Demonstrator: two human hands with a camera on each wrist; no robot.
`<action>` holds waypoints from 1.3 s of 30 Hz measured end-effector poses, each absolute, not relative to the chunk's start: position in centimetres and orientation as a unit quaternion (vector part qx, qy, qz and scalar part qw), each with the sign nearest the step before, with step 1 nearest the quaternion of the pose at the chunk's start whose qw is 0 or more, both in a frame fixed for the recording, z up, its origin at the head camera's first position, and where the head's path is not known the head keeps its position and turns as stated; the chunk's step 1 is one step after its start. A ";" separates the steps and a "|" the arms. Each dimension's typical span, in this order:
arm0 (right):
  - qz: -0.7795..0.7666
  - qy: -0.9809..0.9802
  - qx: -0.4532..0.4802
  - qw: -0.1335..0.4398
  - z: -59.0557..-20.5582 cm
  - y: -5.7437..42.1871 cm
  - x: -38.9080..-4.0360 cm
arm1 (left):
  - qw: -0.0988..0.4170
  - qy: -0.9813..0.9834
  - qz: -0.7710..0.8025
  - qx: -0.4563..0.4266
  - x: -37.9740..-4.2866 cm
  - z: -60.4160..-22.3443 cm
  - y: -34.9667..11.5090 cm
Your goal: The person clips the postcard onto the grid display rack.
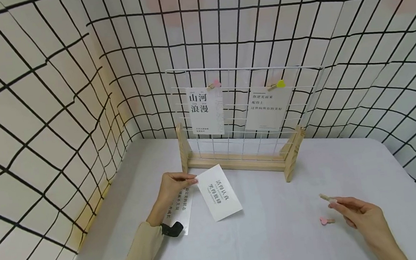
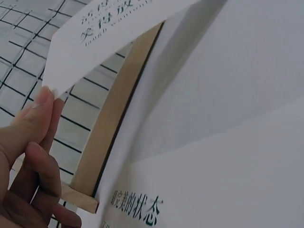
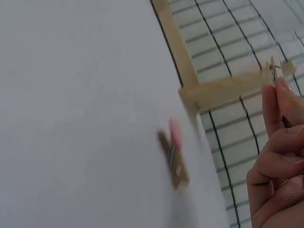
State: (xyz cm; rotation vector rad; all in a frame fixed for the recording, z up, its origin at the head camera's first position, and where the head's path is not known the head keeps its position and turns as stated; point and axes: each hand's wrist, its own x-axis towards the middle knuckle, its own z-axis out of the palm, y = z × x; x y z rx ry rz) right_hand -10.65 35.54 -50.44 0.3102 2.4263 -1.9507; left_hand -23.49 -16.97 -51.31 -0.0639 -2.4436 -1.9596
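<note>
My left hand (image 1: 174, 188) pinches the corner of a white printed card (image 1: 219, 193) between thumb and fingers; in the left wrist view the card (image 2: 109, 40) is lifted off the table. Beneath that hand lies a second printed card (image 1: 184, 208), partly covered by the hand and wrist camera. On the right, my right hand (image 1: 364, 215) grips a small wooden clothespin (image 1: 325, 197) by one end, above the table. A pink-topped clothespin (image 1: 326, 221) lies on the table just beside it, and shows blurred in the right wrist view (image 3: 174, 152).
A white wire grid rack on a wooden stand (image 1: 237, 164) stands at the back. Two cards hang on it, the left card (image 1: 206, 113) under a pink clip (image 1: 215, 84), the right card (image 1: 265, 110) under a yellow one (image 1: 280, 84). Black wire mesh (image 1: 237, 42) walls the table.
</note>
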 end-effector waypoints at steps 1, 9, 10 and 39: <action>-0.629 0.773 0.080 0.006 -50.1 35.0 -11.0 | 0.003 -0.777 -0.630 -0.014 -23.3 -51.3 -16.9; -0.606 0.795 -0.005 0.032 -48.1 29.9 -14.2 | 0.022 -0.749 -0.660 0.057 -22.2 -51.6 -16.4; -0.600 0.799 -0.013 0.036 -47.9 29.3 -14.5 | 0.026 -0.743 -0.666 0.066 -22.1 -51.6 -16.3; -0.449 0.848 -0.209 -0.190 -39.0 12.2 -25.3 | 0.068 -0.563 -0.805 0.172 -24.1 -51.0 -14.9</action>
